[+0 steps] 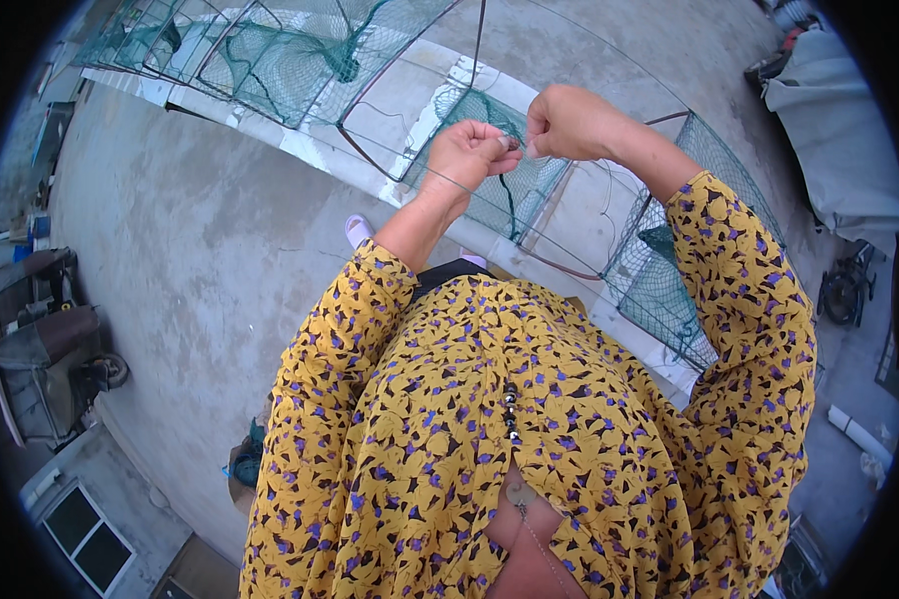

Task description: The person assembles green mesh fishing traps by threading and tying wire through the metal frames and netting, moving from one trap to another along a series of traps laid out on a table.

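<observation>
Clock directions are read from the centre of the view.

Item: left hand (467,160), at 12 o'clock. Grip: thumb and fingers together, clamped on a small dark piece (513,145) at the fingertips; its kind is too small to tell.

Item: right hand (577,122), at 1 o'clock, just beside the left. Grip: fingers curled, tips pointing toward the dark piece; whether they meet, or pinch a thread, cannot be told.

Item: net trap (285,65), long, green mesh on rectangular frames of thin brown rods (567,274); extends from 11 o'clock to 4 o'clock, one section directly beneath the hands as seen from above. Whether the dark piece is joined to the mesh cannot be told.

Item: white slab (581,205), long and worn, beneath the trap.

Item: patterned garment (559,429), yellow with dark and violet motifs, from the centre down to 6 o'clock, sleeves on both arms.

Item: pale sandal (358,231), at 10 o'clock, on the grey concrete floor (190,250).

Surroundings: parked vehicle (50,344) at 9 o'clock; two-paned window (88,529) at 8 o'clock; grey cover (839,140), draped, at 2 o'clock.
</observation>
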`<control>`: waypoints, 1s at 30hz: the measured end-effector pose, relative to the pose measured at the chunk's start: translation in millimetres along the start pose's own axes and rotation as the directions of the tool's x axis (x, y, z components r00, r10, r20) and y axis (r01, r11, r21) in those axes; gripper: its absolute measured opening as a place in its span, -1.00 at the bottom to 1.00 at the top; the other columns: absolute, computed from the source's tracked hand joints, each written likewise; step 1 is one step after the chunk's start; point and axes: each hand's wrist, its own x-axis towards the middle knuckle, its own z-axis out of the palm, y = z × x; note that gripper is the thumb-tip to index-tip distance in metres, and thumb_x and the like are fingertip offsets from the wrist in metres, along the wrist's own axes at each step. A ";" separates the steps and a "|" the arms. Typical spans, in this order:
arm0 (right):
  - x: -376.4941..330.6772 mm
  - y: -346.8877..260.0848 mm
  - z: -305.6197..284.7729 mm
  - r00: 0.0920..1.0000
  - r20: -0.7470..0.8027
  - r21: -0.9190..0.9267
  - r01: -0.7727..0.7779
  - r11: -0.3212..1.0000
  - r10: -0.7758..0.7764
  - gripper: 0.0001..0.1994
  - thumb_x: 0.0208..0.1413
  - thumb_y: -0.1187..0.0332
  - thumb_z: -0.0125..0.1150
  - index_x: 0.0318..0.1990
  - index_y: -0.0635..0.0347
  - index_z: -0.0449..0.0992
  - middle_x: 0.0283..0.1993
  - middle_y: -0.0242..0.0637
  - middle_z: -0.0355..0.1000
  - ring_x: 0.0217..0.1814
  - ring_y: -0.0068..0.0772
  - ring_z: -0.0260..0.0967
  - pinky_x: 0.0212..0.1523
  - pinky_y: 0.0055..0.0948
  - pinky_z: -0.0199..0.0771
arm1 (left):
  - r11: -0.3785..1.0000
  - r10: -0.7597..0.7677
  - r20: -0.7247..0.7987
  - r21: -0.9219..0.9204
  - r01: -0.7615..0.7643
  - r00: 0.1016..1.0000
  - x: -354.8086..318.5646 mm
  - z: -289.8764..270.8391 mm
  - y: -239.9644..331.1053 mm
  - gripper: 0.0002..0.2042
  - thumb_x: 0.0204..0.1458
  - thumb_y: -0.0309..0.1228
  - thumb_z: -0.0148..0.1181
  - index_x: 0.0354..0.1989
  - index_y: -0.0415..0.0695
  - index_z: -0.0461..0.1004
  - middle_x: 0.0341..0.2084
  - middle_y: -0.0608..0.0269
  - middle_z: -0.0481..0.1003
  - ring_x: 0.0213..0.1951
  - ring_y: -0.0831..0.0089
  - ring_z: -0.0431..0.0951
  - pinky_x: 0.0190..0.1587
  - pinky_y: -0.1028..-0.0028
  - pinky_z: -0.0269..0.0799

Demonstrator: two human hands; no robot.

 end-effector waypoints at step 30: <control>12.3 4.3 20.7 0.974 0.070 0.521 -0.221 0.824 0.216 -0.84 -0.16 0.63 0.15 -0.37 0.37 0.35 -0.44 -0.19 0.41 -0.49 -0.45 0.45 -0.53 -0.56 0.49 | 0.992 0.034 0.036 0.121 -0.038 0.999 -4.7 4.1 -1.7 -0.91 -0.03 -0.58 0.09 -0.35 -0.31 0.37 -0.40 0.17 0.46 -0.35 0.43 0.53 -0.25 0.55 0.50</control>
